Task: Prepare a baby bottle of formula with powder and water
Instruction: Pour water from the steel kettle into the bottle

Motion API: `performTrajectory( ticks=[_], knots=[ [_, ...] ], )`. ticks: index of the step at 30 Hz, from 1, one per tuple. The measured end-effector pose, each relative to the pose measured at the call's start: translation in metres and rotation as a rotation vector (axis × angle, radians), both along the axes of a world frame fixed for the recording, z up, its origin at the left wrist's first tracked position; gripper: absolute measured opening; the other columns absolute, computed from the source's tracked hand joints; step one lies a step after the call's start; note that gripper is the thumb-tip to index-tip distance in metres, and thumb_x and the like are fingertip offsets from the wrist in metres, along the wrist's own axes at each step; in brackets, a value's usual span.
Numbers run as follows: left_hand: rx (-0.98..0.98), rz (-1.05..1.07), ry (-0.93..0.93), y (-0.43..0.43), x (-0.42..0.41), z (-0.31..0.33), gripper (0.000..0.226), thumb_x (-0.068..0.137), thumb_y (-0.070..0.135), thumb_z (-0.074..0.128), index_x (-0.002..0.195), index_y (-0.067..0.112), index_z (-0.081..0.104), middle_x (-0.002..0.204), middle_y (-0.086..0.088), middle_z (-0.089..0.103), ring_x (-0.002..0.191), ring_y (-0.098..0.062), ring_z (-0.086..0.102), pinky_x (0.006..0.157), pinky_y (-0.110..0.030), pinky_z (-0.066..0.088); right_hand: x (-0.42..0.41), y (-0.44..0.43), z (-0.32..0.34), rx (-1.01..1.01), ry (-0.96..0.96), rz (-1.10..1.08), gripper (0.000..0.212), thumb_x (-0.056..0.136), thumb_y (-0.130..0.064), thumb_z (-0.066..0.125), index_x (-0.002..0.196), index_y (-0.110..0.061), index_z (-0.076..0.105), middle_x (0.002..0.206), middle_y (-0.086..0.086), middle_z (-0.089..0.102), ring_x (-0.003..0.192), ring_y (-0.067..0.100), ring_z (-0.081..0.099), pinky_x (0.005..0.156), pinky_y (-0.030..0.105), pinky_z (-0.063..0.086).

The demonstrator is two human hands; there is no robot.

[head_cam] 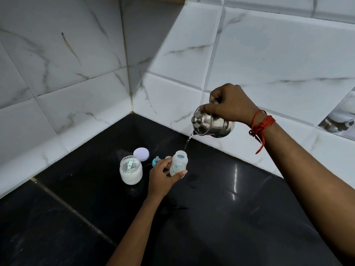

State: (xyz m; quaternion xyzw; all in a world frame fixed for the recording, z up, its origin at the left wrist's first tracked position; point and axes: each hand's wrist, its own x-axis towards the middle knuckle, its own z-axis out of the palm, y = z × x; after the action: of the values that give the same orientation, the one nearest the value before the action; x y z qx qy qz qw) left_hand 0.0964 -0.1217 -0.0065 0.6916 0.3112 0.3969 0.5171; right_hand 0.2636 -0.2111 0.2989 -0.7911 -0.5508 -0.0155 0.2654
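In the head view, the right hand [229,103], at the centre right of the frame, has its fingers closed around the top of a small shiny steel kettle with a knobbed lid [212,123], tipped spout-down so that a thin stream of clear water [187,141] falls from the spout toward the open mouth of a small translucent plastic baby bottle with printed markings [179,163]. That bottle stands a little below the middle of the frame, over the glossy black stone tabletop [240,198], and the left hand [163,177] holds it with fingers and thumb wrapped around its lower half. Just left of the bottle sits a teal bottle collar with its teat [155,161] (partly hidden behind the left hand). Further left stands an open clear glass jar of white powder [131,172] with a pale green plastic scoop [130,164] resting inside, and a round lilac lid [141,153] lies just behind it. A red thread bracelet [261,125] circles the right wrist. White marbled wall tiles [76,64] fill the upper frame.
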Motion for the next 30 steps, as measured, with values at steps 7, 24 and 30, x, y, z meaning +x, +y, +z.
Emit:
performTrajectory(
  ticks=[7,24,30],
  knots=[
    [0.016,0.004,-0.01,-0.0052,-0.0003,0.0016,0.055,0.07,0.026,0.097,0.118,0.014,0.073,0.114,0.001,0.075,0.107,-0.014,0.074,0.085,-0.031,0.065,-0.0026,-0.0004,0.0015,-0.017,-0.008,0.009,0.046,0.083,-0.027,0.076,0.052,-0.018,0.043,0.052,-0.003,0.047,0.051,0.01,0.042,0.053,0.022,0.036],
    [0.006,0.026,0.024,-0.0042,-0.0014,-0.0037,0.062,0.069,0.026,0.098,0.124,0.011,0.071,0.117,-0.001,0.075,0.109,-0.015,0.073,0.087,-0.034,0.065,-0.0036,0.0007,0.0021,-0.001,-0.022,0.026,0.046,0.082,-0.028,0.077,0.052,-0.018,0.043,0.054,0.003,0.053,0.058,0.021,0.055,0.06,0.029,0.043],
    [0.0,0.031,0.045,-0.0035,-0.0007,-0.004,0.063,0.069,0.028,0.098,0.123,0.01,0.072,0.118,-0.001,0.075,0.11,-0.016,0.073,0.086,-0.036,0.065,-0.0053,0.0002,0.0028,-0.014,-0.029,0.019,0.047,0.082,-0.027,0.077,0.051,-0.019,0.043,0.049,-0.003,0.046,0.05,0.012,0.043,0.054,0.025,0.037]
  ],
)
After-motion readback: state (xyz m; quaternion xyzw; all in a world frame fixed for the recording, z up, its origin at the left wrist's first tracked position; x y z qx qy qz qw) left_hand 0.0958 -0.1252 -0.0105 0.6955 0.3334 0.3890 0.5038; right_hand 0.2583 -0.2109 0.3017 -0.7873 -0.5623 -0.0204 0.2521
